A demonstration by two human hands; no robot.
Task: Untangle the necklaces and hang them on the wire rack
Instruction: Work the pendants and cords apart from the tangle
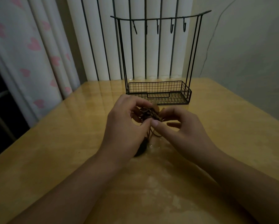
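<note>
Presently, left hand (pixel 127 125) and right hand (pixel 182 131) both pinch the tangled brown cord necklaces (pixel 149 114) above the table (pixel 54 143). Wire rack (pixel 158 62) stands just beyond, hooks bare.

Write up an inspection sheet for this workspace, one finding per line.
Surface: glossy yellow wooden table, with glare patches.
Job's things: tangled necklaces held above the table; a dark part hangs down to the tabletop. Black wire rack stands behind, all hooks bare, basket looks empty.
Clutter: nothing seen.
Grippers: left hand and right hand both pinch the tangle with curled fingers.
Cables: thin wire runs down the wall on the right.
Surroundings: heart-print curtain left, white radiator behind.
</note>
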